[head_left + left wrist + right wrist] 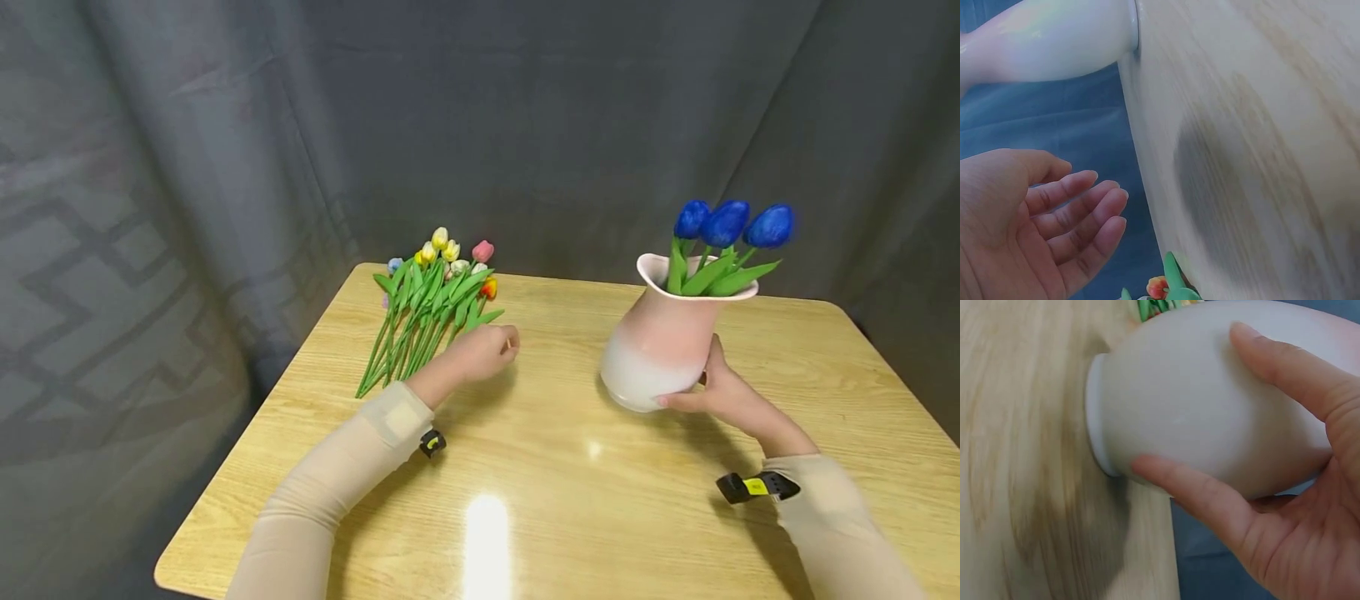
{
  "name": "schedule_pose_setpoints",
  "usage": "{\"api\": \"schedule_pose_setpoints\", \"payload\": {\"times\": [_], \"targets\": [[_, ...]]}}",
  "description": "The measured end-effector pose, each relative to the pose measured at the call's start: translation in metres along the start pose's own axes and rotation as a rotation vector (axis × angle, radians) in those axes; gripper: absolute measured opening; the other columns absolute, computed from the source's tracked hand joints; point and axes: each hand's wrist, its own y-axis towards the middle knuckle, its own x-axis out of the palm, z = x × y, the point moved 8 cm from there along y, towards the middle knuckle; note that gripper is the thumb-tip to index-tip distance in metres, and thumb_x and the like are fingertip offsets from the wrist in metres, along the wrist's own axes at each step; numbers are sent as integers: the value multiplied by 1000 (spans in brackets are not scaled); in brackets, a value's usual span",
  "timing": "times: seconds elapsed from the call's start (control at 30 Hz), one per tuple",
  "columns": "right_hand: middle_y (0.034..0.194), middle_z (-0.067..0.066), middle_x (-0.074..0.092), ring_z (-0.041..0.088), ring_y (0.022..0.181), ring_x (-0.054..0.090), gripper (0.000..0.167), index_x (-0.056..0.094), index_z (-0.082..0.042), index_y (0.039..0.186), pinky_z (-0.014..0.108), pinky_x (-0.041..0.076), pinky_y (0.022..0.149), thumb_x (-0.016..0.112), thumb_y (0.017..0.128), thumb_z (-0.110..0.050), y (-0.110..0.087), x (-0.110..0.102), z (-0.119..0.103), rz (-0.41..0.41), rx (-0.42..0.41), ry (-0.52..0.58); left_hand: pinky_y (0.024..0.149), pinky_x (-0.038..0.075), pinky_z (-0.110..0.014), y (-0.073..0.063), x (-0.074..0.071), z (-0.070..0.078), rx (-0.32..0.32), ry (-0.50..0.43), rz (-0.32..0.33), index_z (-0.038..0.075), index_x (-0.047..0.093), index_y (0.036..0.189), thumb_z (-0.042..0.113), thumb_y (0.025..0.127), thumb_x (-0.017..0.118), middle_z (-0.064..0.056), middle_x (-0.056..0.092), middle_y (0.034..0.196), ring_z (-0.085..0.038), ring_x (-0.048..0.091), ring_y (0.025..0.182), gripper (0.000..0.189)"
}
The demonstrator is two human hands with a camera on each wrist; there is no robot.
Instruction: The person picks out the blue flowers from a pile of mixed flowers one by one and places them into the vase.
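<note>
My right hand (712, 387) grips the lower side of a pink-and-white vase (660, 342). In the right wrist view its digits spread around the white belly of the vase (1179, 406). Three blue tulips (724, 223) with green leaves stand in the vase, which leans a little to the right in the head view. My left hand (487, 352) hovers over the table, holding nothing, its fingers loosely bent in the left wrist view. Just beyond it lies a pile of artificial tulips (427, 308), with yellow, white, pink and orange heads and long green stems.
The wooden table (570, 517) has rounded corners and a bright light reflection near its front. Dark grey curtains (525, 142) hang behind it and to the sides. A black strap device (757, 487) sits on the right wrist, another (432, 443) on the left.
</note>
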Motion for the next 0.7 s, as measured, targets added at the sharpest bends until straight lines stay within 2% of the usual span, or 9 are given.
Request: {"api": "schedule_pose_setpoints", "payload": {"times": [0.1,0.17,0.3,0.37,0.43,0.53,0.6,0.7], "targets": [[145,17,14,42,135,24,106,-3,-17,146,60,27,106,79,79,-10,11,9,-1,-11,8,40,56,45,-25,-1,-2,0,-4,4,4,11,63,107,23,100,50,1,63,79,-11,54,63,19],[147,20,13,43,137,22,109,-5,-13,147,65,22,106,79,79,-12,23,17,-3,-18,9,63,56,45,-25,-1,-3,0,0,7,7,11,63,106,23,100,51,1,63,79,-11,55,64,18],[149,23,15,40,138,22,110,-5,-9,148,62,20,110,80,78,-13,53,32,-8,-24,-2,97,58,46,-25,-1,-3,1,6,24,12,11,63,106,23,100,51,1,64,80,-11,56,65,19],[149,22,17,38,138,24,110,-5,-9,148,56,24,110,80,77,-13,68,37,-10,-33,-6,112,59,46,-25,0,-3,1,9,35,11,11,64,107,24,100,51,1,65,81,-10,56,66,19],[149,23,19,38,136,26,109,-4,-10,148,52,36,104,79,78,-11,83,42,-12,-45,-7,145,60,46,-25,0,-2,1,8,33,8,11,64,107,23,100,51,1,65,83,-11,56,67,19],[151,23,15,41,133,30,106,-4,-13,148,48,52,87,77,80,-8,102,48,-12,-70,17,205,61,47,-25,1,0,1,5,30,2,11,64,107,24,100,51,1,66,85,-11,57,69,20],[152,24,11,43,129,34,105,-6,-15,149,51,56,79,75,82,-6,113,52,-10,-83,40,249,61,47,-25,2,2,1,2,25,1,12,64,107,25,100,51,1,65,85,-10,56,69,19],[154,25,6,45,124,40,107,-11,-19,149,55,54,81,73,84,-5,125,54,-8,-89,68,280,61,47,-25,3,3,0,-3,23,-2,13,64,107,25,100,51,2,65,84,-10,56,69,19]]}}
